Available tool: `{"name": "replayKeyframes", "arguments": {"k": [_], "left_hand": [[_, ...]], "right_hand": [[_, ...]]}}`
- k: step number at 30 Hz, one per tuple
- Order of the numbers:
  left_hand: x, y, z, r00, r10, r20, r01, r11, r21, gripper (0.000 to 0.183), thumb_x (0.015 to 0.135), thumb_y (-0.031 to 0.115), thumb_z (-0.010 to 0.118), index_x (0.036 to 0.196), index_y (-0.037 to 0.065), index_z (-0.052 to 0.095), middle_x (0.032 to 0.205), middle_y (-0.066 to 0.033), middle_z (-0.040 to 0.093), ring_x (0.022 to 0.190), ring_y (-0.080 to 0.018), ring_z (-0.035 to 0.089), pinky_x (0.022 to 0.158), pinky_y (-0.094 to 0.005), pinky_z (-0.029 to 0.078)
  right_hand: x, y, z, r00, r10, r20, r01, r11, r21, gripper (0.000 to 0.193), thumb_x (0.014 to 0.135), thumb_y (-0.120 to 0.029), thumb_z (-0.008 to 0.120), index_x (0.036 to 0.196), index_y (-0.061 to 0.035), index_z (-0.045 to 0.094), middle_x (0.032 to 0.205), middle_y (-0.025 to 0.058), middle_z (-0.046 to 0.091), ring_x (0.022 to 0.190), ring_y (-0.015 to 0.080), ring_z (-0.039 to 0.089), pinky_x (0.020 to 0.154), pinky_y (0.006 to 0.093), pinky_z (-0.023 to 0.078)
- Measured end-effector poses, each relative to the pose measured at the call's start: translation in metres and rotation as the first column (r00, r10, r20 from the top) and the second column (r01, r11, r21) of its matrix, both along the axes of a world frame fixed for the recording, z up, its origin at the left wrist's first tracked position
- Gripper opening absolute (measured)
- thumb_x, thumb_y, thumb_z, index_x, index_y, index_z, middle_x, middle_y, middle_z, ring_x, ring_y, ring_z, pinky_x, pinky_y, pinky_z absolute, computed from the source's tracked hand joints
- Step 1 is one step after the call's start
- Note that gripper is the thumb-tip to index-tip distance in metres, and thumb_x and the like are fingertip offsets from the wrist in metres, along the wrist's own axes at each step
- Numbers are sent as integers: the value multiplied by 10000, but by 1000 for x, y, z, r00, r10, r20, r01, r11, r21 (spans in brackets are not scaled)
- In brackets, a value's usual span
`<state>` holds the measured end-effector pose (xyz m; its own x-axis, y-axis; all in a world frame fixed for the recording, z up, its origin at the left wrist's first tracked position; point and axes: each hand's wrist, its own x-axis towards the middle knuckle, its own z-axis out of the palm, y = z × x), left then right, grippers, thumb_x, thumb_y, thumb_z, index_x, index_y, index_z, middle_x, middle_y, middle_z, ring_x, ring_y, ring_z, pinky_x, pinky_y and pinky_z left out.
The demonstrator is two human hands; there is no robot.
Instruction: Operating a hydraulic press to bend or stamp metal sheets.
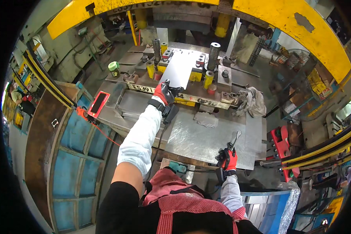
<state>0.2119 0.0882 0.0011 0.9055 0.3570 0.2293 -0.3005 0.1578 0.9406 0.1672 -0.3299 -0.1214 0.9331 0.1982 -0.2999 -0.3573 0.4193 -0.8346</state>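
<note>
My left hand (pixel 167 93), in a red and black glove, reaches forward to the near edge of a flat, pale metal sheet (pixel 178 69). Its fingers are closed at that edge. The sheet lies over a die (pixel 199 97) between dark posts and yellow cylinders. Lower and to the right, my right hand (pixel 227 157), gloved alike, is wrapped round a slim, shiny metal hand tool (pixel 235 139) with a rounded end; its exact kind is unclear. The tool points up and away, above a bare metal plate (pixel 199 134) in front of the die.
Flat metal pieces (pixel 133 104) are stacked left of the die, near a red-framed dark panel (pixel 99 104) and a green-lidded jar (pixel 114 68). A grey rag (pixel 252 102) lies right. Yellow-black bars flank the bench; a blue container (pixel 279 208) stands lower right.
</note>
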Motion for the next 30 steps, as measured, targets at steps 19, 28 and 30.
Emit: {"name": "replayKeyframes", "arguments": {"k": [19, 28, 30], "left_hand": [[3, 7, -7, 986, 161, -51, -79, 707, 703, 278, 849, 143, 495, 1064, -32, 482, 993, -145, 606, 881, -249, 599, 756, -299, 492], [-14, -25, 34, 947, 292, 136, -282, 546, 789, 167, 749, 116, 639, 737, -37, 575, 759, -169, 633, 794, -251, 621, 641, -316, 472], [0, -22, 25, 881, 443, -167, -61, 458, 887, 123, 720, 71, 636, 821, 4, 617, 840, -114, 652, 753, -208, 626, 657, -307, 497]], "right_hand": [[-1, 1, -4, 998, -28, -60, 31, 998, 53, 62, 790, -80, 503, 796, -66, 444, 606, 78, 489, 430, 151, 429, 400, 326, 379], [-2, 0, 2, 998, -25, -60, 27, 999, 41, 146, 785, -69, 519, 904, -74, 435, 620, 87, 497, 465, 156, 464, 408, 324, 397], [-3, -4, 7, 997, -45, -67, 49, 997, 57, 257, 785, -65, 518, 1028, -79, 436, 637, 88, 502, 465, 155, 463, 409, 327, 397]]}}
